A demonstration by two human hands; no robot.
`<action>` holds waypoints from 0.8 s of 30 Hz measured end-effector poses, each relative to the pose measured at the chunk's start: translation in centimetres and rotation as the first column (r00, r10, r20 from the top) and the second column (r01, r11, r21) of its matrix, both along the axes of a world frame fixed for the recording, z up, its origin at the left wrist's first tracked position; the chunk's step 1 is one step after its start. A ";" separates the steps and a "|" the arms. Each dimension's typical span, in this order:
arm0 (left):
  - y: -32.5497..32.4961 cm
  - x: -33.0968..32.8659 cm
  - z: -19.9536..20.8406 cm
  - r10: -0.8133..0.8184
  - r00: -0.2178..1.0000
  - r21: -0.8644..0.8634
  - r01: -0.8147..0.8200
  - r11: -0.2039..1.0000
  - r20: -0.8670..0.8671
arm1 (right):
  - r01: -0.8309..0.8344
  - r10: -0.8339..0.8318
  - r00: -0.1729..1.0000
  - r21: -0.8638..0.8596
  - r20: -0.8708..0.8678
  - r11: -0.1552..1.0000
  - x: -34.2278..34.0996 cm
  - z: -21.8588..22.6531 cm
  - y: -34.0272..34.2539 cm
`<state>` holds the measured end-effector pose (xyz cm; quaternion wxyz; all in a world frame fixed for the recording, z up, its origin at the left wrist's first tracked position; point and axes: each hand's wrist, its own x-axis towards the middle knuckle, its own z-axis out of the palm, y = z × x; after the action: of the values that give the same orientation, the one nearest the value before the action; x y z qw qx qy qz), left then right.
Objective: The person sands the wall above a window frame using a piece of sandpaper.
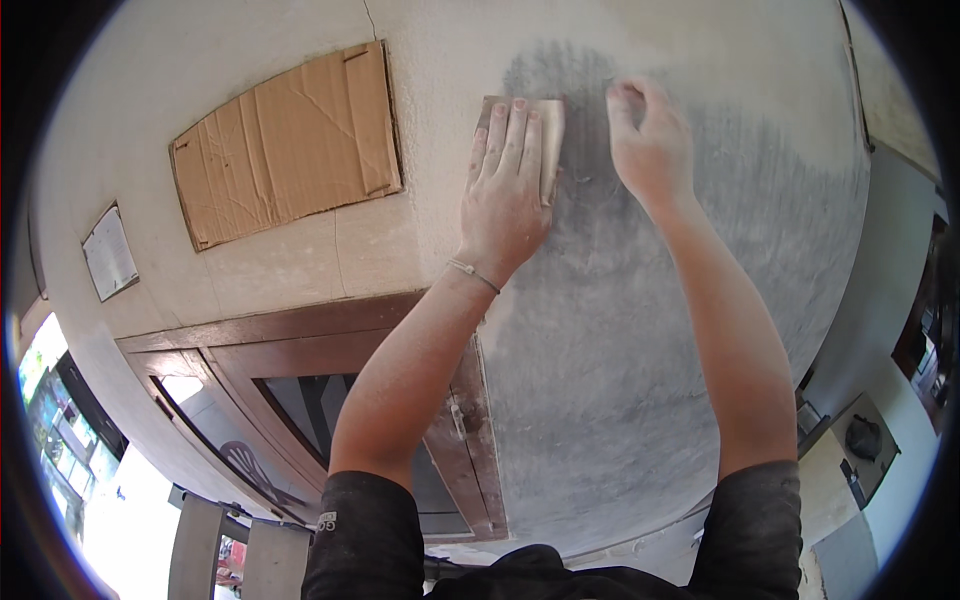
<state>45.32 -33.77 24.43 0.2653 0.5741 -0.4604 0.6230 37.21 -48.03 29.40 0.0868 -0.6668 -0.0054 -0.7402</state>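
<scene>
My left hand [505,195] presses a folded sheet of sandpaper [552,140] against the wall, its dusty fingers long and close together over the sheet. The sandpaper's brownish corner and pale folded edge stick out around the fingers. To the right, my right hand [655,145] is raised close to the wall with its fingers curled in toward the thumb. The inside of that hand is hidden, so I cannot tell if anything is in it. Behind both hands the wall [620,330] has a grey, streaky patch bordered by cream plaster. Pale dust coats both hands and forearms.
A piece of cardboard [290,145] is fixed on the wall at upper left, with a white paper sheet [109,252] farther left. Below is a brown wooden frame [290,326] with glass panes. A board with a dark object [863,437] is at far right.
</scene>
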 end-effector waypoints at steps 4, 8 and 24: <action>0.3 0.4 -0.8 0.134 0.991 0.003 -0.134 0.991 -0.024 | 0.176 -0.168 0.982 -0.095 0.085 0.980 3.8 3.4 1.4; 0.7 -0.4 -3.3 0.179 0.979 -0.013 -0.181 0.983 -0.097 | 0.329 -0.289 0.928 -0.155 0.234 0.931 5.8 2.9 0.3; 0.8 0.5 -3.8 0.175 0.983 -0.091 -0.179 0.980 -0.050 | 0.259 -0.205 0.908 -0.104 0.365 0.960 5.9 2.9 -1.6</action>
<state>45.79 -32.94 20.62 0.2453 0.6123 -0.3715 0.6534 43.16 -49.66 32.26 -0.0549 -0.5247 0.0029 -0.8495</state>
